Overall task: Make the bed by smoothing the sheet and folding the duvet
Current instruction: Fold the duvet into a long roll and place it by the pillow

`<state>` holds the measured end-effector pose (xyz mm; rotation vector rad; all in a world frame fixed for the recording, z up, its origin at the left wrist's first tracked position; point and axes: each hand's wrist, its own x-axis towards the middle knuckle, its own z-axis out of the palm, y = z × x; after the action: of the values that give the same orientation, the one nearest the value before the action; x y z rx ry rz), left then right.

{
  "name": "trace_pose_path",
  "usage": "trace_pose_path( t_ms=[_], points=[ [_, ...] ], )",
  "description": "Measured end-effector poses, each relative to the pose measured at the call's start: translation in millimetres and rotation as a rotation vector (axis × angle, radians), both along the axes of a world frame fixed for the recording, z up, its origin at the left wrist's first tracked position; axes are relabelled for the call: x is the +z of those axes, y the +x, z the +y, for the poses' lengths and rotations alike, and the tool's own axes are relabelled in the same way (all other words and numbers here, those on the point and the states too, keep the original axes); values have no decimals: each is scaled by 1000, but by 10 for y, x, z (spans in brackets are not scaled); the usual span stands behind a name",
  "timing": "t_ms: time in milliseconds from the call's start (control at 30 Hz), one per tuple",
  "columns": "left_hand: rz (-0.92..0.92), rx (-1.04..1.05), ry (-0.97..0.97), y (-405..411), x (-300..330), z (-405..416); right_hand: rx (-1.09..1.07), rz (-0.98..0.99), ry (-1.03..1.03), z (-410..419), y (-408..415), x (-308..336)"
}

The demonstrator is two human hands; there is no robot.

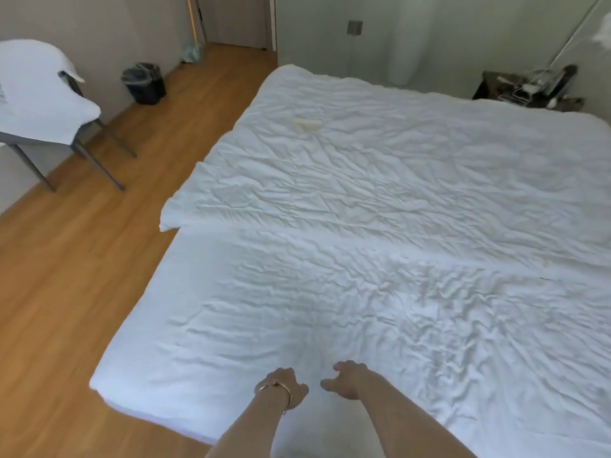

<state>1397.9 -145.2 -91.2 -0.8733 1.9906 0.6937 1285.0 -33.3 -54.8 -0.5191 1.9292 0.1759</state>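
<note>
Left hand (287, 385): reaches down to the near edge of the bed, back of the hand up, fingers curled under against the cloth; whether they pinch the cloth cannot be told. A thin gold-coloured bracelet (279, 390) circles the wrist.
Right hand (348, 380): just beside the left, apart from it, fingers loosely bent and spread, thumb out toward the left hand; it hovers at or just touches the cloth and holds nothing that can be seen.
Sheet (264, 292): white, soft woven cloth, covers the near half of the bed, thickly creased in fine ripples, most of all toward the right.
Duvet (380, 166): white, thicker and puffier, lies across the far half of the bed; its near edge runs as a raised fold line across the bed, and its left corner hangs slightly over the bed's side.
Writing: none readable; a small striped mark on the cloth over the chair is too blurred to read.
Chair (86, 150): grey metal legs, draped with white cloth, stands on the floor left of the bed.
Bin (145, 82): dark, lined with a bag, against the wall.
Floor (82, 259): smooth wood-look boards, warm brown.
Nightstand (489, 87): dark, at the far right corner, cluttered with blurred items.
</note>
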Motion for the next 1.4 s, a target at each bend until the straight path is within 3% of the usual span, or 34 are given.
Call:
trace_pose_path(
  t_ms=[233, 433, 533, 633, 800, 967, 1133, 1400],
  points=[
    [75, 114, -7, 37, 86, -624, 187, 31, 58, -546, 178, 143],
    [65, 170, -81, 389, 123, -1218, 143, 8, 55, -1148, 186, 196],
    [106, 247, -71, 686, 160, -1611, 220, 37, 41, -1561, 347, 241],
    [124, 326, -57, 1057, 134, -2008, 307, 37, 17, -2091, 664, 225],
    [81, 261, -23, 1856, -48, -2860, 371, 27, 28, -3055, 1447, -56],
    [39, 279, 1, 2858, -61, -4204, 295, 15, 29, -4191, 2412, -203],
    [-82, 316, 28, 3686, 96, -5239, 205, -81, -71, -5315, 3173, 242],
    [-15, 534, 68, 4218, -2, -6015, 390, -17, -48, -6491, 3568, -109]
  ],
)
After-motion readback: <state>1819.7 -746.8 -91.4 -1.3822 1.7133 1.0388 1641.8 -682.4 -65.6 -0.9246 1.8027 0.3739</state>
